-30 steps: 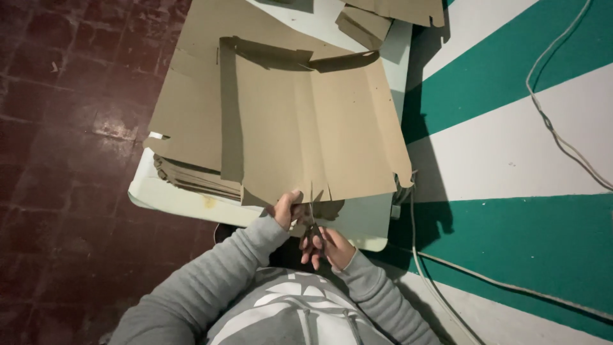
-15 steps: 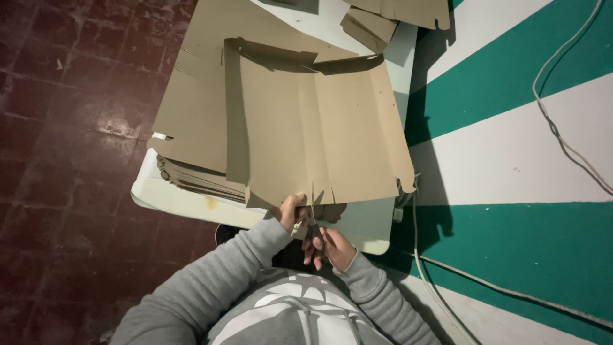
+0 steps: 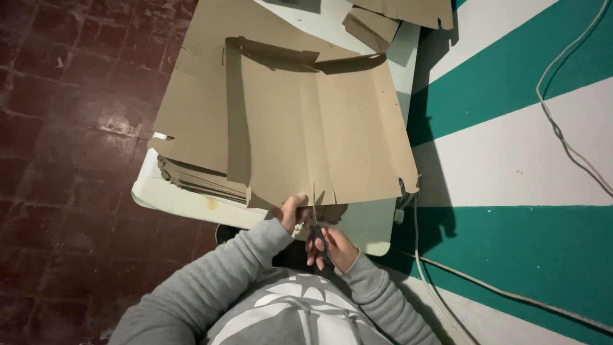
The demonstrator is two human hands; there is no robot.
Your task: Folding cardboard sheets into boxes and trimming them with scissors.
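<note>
Dark red floor tiles (image 3: 70, 128) fill the left side, and on the right is a surface painted in big green and white stripes (image 3: 523, 147) with a thin white cable (image 3: 562, 134) lying across it. Between them stands a white table (image 3: 185, 201) with rounded corners. On the table lies a low stack of flat brown cardboard (image 3: 198, 121), and its layered edges show at the near left. On top of the stack rests one big cardboard sheet (image 3: 319, 134), with its far flaps bent up and its near edge sticking out past the stack toward the person. More cardboard scraps (image 3: 396, 16) lie at the far end of the table. The person wears a gray sweater (image 3: 211, 287), and both arms come up from the bottom and meet at the near edge of the big sheet. The left hand (image 3: 292, 211) has its fingers curled around the edge of the sheet, pinching it with the thumb on top. The right hand (image 3: 333, 248) sits just below, with its fingers closed through the dark handles of a pair of scissors (image 3: 315, 225). The blades point up into the cardboard edge, right beside the left hand. Small cuts show along that edge near the blades.
</note>
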